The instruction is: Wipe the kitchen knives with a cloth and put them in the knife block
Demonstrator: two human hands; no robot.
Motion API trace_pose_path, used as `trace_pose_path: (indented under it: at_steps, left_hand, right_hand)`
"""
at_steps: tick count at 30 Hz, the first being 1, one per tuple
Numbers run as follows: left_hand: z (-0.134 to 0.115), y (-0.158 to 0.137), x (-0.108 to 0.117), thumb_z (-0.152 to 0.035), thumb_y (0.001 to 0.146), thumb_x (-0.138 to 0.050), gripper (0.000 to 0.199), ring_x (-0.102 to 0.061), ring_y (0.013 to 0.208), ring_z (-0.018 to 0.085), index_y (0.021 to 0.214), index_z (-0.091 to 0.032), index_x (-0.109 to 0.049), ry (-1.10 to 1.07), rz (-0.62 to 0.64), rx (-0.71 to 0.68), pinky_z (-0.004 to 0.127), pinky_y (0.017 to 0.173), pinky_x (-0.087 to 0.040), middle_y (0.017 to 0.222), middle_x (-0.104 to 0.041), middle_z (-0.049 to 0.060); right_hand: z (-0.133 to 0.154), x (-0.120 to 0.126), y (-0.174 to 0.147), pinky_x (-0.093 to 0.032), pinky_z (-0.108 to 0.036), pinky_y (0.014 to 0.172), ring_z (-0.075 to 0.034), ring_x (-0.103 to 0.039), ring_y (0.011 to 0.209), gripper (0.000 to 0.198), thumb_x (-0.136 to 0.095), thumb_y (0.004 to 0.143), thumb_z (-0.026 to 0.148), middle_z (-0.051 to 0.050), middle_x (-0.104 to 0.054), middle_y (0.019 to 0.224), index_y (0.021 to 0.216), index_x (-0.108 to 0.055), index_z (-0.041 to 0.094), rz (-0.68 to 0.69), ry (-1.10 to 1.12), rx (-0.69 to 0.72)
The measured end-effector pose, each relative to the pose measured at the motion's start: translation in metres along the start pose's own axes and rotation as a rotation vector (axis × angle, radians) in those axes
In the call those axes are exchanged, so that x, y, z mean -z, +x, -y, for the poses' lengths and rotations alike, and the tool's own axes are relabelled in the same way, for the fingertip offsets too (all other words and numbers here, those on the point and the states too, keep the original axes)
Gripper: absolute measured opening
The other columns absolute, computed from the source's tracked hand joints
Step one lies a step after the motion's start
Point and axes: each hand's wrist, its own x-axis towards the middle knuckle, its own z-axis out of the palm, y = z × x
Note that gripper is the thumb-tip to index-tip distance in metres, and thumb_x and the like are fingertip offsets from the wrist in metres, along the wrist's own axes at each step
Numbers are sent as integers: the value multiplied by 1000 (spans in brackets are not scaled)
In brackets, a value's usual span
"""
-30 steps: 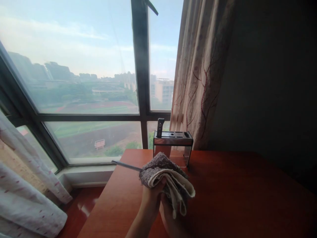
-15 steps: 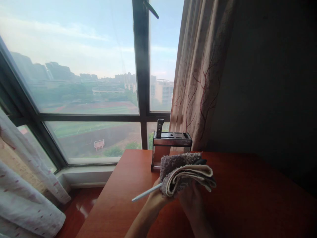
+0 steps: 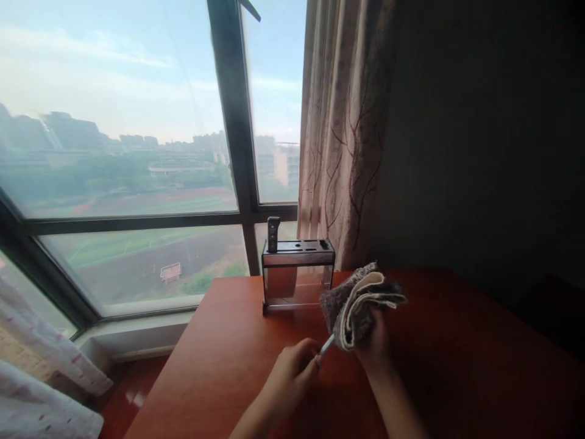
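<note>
My right hand [image 3: 375, 344] is closed around a thick folded grey-brown cloth [image 3: 340, 305], which is fuzzy with a cream backing at its folded edges. Out of the cloth's lower left side comes a slim pale blade-like piece [image 3: 326, 345]. The fingers of my left hand [image 3: 292, 369] pinch its outer end. Whatever part of it lies within the cloth is hidden. Just beyond the cloth, a knife block [image 3: 298, 259] with clear sides and a slotted dark top stands on the table. One knife with a black handle [image 3: 273, 235] is upright in its left slot.
The reddish-brown wooden table [image 3: 219, 341] extends under both hands. Behind it are a large window with a dark frame [image 3: 244, 213] and a beige curtain [image 3: 345, 122]. A white patterned curtain [image 3: 46, 396] hangs at the lower left, and the right side is dark.
My left hand has come away from the cloth and pinches the pale piece, less of which shows. The cloth has moved right in my right hand. The view has turned slightly right.
</note>
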Motion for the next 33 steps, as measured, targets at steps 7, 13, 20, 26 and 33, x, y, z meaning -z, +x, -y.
trace_pose_path:
  at_steps: [7, 13, 20, 26, 33]
  left_hand:
    - [5, -4, -10, -40, 84, -58, 23, -34, 50, 13, 70, -23, -61, 217, -152, -72, 26, 52, -20, 54, -44, -2]
    - [14, -4, -14, -42, 88, -49, 33, -31, 50, 12, 66, -20, -57, 237, -104, -80, 26, 51, -20, 54, -39, -3]
    - [10, 1, -6, -47, 88, -49, 38, -31, 50, 10, 71, -15, -62, 116, -76, -27, 23, 48, -22, 53, -35, -5]
    - [2, 1, 2, -51, 83, -54, 39, -27, 47, 9, 71, -15, -62, -19, -93, 24, 22, 44, -18, 52, -33, -6]
    - [2, -3, 1, -50, 83, -56, 37, -27, 42, 7, 73, -15, -59, -121, -100, 12, 20, 40, -18, 48, -32, -8]
  right_hand:
    - [-8, -23, -14, -58, -36, 79, -21, -68, 96, 43, -67, 76, 49, -1, -72, 103, 110, -61, 25, -116, 41, -2]
    - [-6, -21, -7, -54, -35, 81, -27, -66, 101, 50, -68, 73, 54, -10, -71, 109, 108, -65, 17, -281, -416, 200]
    - [6, -5, -3, -52, -36, 73, -30, -71, 82, 45, -63, 73, 60, -14, -75, 85, 80, -72, 16, -211, -821, 379]
    - [13, -5, -2, -54, -39, 80, -30, -69, 92, 42, -75, 64, 52, -10, -75, 92, 87, -71, 17, -190, -504, 223]
    - [19, -3, -11, -57, -39, 80, -23, -70, 87, 30, -74, 68, 40, -2, -75, 94, 92, -70, 23, -36, 313, -169]
